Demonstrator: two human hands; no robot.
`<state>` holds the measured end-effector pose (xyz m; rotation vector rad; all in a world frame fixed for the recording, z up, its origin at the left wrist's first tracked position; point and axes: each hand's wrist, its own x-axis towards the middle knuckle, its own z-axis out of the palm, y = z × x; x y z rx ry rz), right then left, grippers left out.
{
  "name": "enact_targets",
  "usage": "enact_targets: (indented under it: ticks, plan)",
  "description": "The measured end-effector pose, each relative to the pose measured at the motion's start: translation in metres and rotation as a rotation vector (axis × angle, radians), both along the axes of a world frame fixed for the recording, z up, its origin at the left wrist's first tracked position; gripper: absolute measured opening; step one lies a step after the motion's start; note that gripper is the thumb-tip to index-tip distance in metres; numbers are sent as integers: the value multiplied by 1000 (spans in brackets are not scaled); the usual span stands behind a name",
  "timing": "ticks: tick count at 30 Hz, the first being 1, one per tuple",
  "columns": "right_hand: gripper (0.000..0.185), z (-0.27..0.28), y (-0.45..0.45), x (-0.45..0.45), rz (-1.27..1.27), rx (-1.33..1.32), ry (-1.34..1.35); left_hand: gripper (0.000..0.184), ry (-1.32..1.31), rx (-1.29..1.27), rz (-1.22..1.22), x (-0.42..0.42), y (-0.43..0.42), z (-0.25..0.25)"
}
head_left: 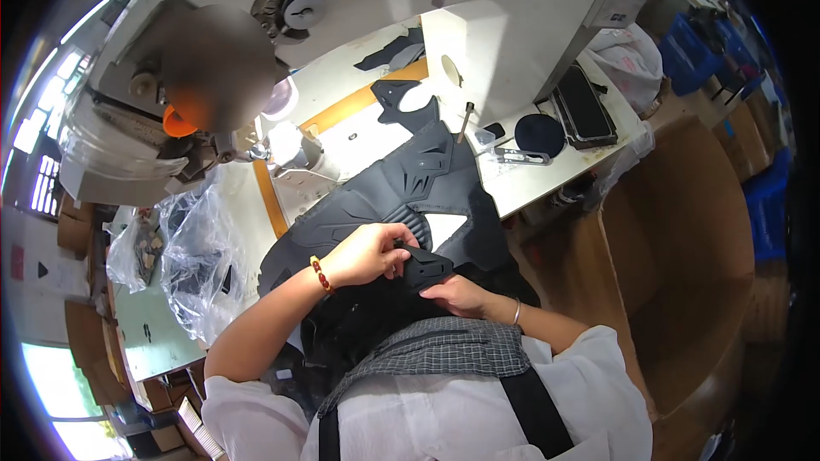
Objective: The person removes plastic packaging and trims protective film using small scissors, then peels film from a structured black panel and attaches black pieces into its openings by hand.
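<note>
A small black moulded piece (427, 268) with small holes is held between my hands, close to my lap. My left hand (371, 254), with a beaded bracelet at the wrist, is closed on its upper left side. The fingers of my right hand (465, 297) pinch its lower right edge, thumb on top. Beneath and beyond lies a large black moulded panel (342, 213) with raised ribs and cut-out openings. It spreads from the sewing machine bed over the table edge towards me; its lower part is hidden by my hands and dark material.
A sewing machine (512, 43) arches over the table. Scissors or a cutter (523, 156), a round dark pad (539, 135) and a black tray (585, 107) lie right. Clear plastic bags (201, 256) sit left. A large cardboard box (675, 265) stands at my right.
</note>
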<state>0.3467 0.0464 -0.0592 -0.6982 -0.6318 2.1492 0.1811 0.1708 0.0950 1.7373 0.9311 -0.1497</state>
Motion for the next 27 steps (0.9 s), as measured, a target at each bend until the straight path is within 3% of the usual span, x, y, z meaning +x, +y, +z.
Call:
enact_targets:
  ticks: [3, 7, 10, 11, 14, 19, 27]
  plan:
    - [44, 3, -1, -3, -28, -12, 12, 14, -87, -23, 87, 1, 2, -5]
    - [15, 3, -1, -1, 1, -124, -34, 19, -156, -123, 190, 12, 12, -8]
    - [17, -11, 3, 3, 116, -201, -61, 28, -77, 440, 6, 18, 7, -4]
    - [22, -9, 2, 3, 111, -194, -81, 42, -99, 686, -49, 14, 4, -8]
    - [26, 5, 6, 9, 181, -143, -141, 48, -52, 982, -122, 11, -8, 14]
    - [24, 13, 5, 8, 144, -186, -117, 59, 184, 1013, -249, -16, -33, 33]
    - [14, 18, 3, 12, 166, -197, -70, 68, 200, 1078, -278, -32, -35, 1]
